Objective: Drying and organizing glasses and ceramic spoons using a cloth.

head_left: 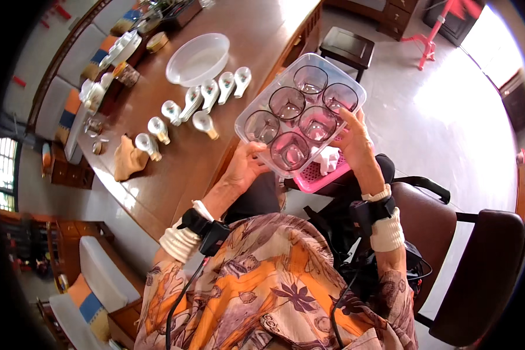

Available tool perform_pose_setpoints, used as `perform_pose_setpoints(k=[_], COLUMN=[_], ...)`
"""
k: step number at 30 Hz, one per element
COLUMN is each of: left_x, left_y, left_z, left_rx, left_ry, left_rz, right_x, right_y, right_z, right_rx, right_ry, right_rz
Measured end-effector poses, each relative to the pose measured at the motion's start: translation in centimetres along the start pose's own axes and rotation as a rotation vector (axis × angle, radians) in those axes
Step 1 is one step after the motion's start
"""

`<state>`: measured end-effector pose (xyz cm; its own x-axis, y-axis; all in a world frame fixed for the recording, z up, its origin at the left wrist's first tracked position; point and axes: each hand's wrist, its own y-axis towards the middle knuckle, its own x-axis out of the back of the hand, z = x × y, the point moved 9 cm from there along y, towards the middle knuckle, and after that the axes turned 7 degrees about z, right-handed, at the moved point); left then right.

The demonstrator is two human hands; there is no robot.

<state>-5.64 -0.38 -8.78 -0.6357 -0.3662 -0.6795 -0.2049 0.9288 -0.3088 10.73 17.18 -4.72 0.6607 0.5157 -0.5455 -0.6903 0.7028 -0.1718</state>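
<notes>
Count of items: one clear plastic container (337,74), holding six drinking glasses (287,104) with dark-tinted rims, all upright in the container. On the desk (184,175): eight separate placements of white spoons (242,81), at least one of which appears to be a stack, so the exact total cannot be told; one translucent oval basin (198,61); one brown cloth (130,158). Below the container: one pink perforated basket (316,182) with one crumpled white cloth (326,159) in it.

Location: the container is held up in front of the torso, beside the desk edge, partly overlapping the basket in view.

Hand pose: the left hand (245,168) is clamped on the container's near-left corner, thumb at the rim, palm turned upward. The right hand (356,143) is clamped on the right side, thumb over the rim close to a glass. Both forearms extend forward; each wrist carries a cream cuff (388,233) and a black strapped device (214,238).
</notes>
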Motion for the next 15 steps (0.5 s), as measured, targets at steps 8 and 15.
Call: perform_pose_setpoints(k=[8,15], left_x=[-4.5,-3.4], left_y=[7.7,12.7], left_z=[4.2,6.2], left_rx=[0.061,0.109], left_ry=[0.031,0.02], left_rz=[-0.053,-0.124], right_x=[4.8,8.1], right_y=[0.9,3.7], right_z=[-0.9,-0.9], right_rx=[-0.039,0.019], right_ry=[-0.043,0.003], right_rz=[-0.129,-0.219])
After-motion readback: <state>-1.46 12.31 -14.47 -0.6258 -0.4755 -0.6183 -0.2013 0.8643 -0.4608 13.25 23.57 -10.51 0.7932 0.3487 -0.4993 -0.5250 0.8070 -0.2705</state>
